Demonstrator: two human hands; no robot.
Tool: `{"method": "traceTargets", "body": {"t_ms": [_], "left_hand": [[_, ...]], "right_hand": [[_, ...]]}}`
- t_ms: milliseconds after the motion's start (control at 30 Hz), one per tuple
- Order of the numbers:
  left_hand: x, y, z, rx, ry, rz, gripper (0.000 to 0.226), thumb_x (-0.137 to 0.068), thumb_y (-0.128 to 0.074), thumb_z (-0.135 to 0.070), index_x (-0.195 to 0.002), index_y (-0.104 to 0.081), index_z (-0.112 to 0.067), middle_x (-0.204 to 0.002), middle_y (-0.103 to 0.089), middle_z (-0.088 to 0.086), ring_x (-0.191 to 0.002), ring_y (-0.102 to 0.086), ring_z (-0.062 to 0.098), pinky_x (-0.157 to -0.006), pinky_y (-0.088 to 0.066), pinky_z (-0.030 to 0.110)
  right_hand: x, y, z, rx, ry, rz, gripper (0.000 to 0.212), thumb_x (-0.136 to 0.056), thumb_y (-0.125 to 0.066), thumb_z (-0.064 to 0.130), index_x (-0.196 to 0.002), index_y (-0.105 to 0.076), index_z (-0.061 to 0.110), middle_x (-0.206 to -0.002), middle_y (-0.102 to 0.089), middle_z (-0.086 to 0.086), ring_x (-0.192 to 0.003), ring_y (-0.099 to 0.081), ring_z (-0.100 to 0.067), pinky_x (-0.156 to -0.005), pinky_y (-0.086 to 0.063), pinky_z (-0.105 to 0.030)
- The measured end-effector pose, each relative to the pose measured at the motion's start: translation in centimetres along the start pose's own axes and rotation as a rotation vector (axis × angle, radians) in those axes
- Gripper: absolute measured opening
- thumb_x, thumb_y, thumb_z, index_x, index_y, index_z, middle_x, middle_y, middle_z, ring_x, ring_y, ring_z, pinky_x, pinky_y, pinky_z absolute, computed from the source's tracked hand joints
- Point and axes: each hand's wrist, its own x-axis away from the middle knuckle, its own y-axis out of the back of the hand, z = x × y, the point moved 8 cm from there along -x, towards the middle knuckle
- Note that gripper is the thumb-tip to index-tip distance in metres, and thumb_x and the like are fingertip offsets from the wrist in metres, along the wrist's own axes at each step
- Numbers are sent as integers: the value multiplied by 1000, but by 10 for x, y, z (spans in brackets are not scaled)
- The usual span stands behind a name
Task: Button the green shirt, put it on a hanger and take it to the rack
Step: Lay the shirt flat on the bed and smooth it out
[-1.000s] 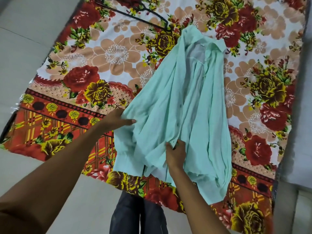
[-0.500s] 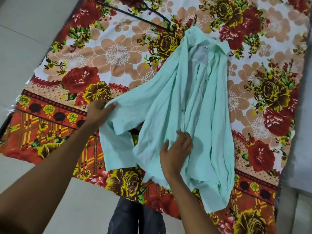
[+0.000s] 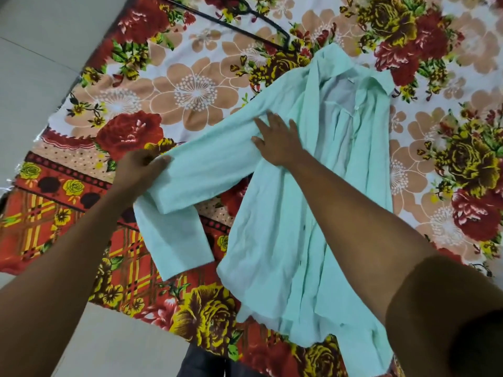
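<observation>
A pale green shirt lies front up on a floral sheet, collar at the far end, its front wrinkled and open near the collar. Its left sleeve stretches out to the left and bends down at the elbow. My left hand pinches that sleeve at the bend. My right hand rests flat with fingers spread on the upper sleeve near the shoulder. A black hanger lies on the sheet beyond the collar, partly cut off by the top edge.
The sheet covers the floor; bare pale tiles show to the left and along the near edge. My dark trouser legs stand at the sheet's near edge. A grey surface borders the right side.
My left hand has pulled the sleeve out to the left and straightened it. My right hand has moved from the lower front up to the shoulder area and flattened there.
</observation>
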Motion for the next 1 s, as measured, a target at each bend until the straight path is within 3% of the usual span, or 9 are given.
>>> {"method": "traceTargets", "body": {"t_ms": [67,133,267,333,433,533,667,867,1000], "left_hand": [[6,9,6,59,27,47,54,-77,-68,-67,-84,-75,-14,-83,-73,18,-72,-62,22,-68,-52,44],[19,1,22,-12,102,253,61,-63,-72,-77,-78,-76,-18,-78,-74,9,-70,-67,24,-66,-53,42],[44,-2,51,-110,175,436,56,-65,-91,-60,-100,-75,-20,-92,-79,-3,-81,-75,15,-71,-63,37],[59,-4,51,-37,173,503,46,-71,-93,-39,-110,-72,-27,-94,-79,-14,-81,-74,1,-69,-61,22],[74,-8,50,100,135,536,55,-70,-95,-30,-118,-70,-21,-109,-79,-4,-97,-76,17,-78,-64,30],[84,-8,43,366,160,398,44,-84,-84,-12,-125,-68,-12,-115,-79,6,-101,-77,27,-82,-65,45],[94,-8,58,377,248,233,25,-95,-74,-21,-117,-70,-9,-108,-79,8,-95,-76,27,-82,-62,44],[110,-14,70,497,327,186,32,-102,-64,-37,-122,-64,-11,-111,-76,7,-95,-74,25,-72,-58,38],[116,-16,83,735,422,144,31,-106,-58,-28,-122,-68,-4,-116,-75,20,-91,-75,30,-81,-59,40]], "right_hand": [[-3,4,-2,50,-24,-42,64,-106,-35,52,-162,-25,23,-172,-16,-15,-159,-16,-31,-125,-10,-60],[9,11,14,39,-53,-143,60,-106,-40,46,-159,-33,18,-169,-24,-17,-158,-20,-33,-125,-13,-58],[85,16,100,-311,43,-404,39,-96,-53,31,-125,-65,8,-130,-62,-20,-124,-57,-40,-104,-47,-51],[130,1,139,-552,25,-347,22,-96,-60,29,-105,-65,9,-103,-63,-13,-100,-61,-34,-86,-52,-44],[172,-36,179,-795,-135,-96,30,-95,-67,40,-93,-58,11,-81,-58,-1,-80,-58,-22,-69,-43,-33],[185,-53,213,-899,-99,8,38,-95,-67,46,-111,-59,12,-104,-64,-3,-99,-60,-21,-80,-49,-31],[187,-57,222,-725,-79,-48,41,-90,-71,45,-123,-63,20,-131,-55,-4,-128,-47,-25,-102,-50,-43],[193,-52,229,-581,-55,-136,57,-89,-59,66,-125,-62,23,-140,-47,-2,-132,-42,-25,-99,-46,-42],[197,-59,221,-1118,-277,-104,48,-96,-65,48,-129,-54,16,-134,-52,0,-124,-51,-16,-104,-51,-41]]}}
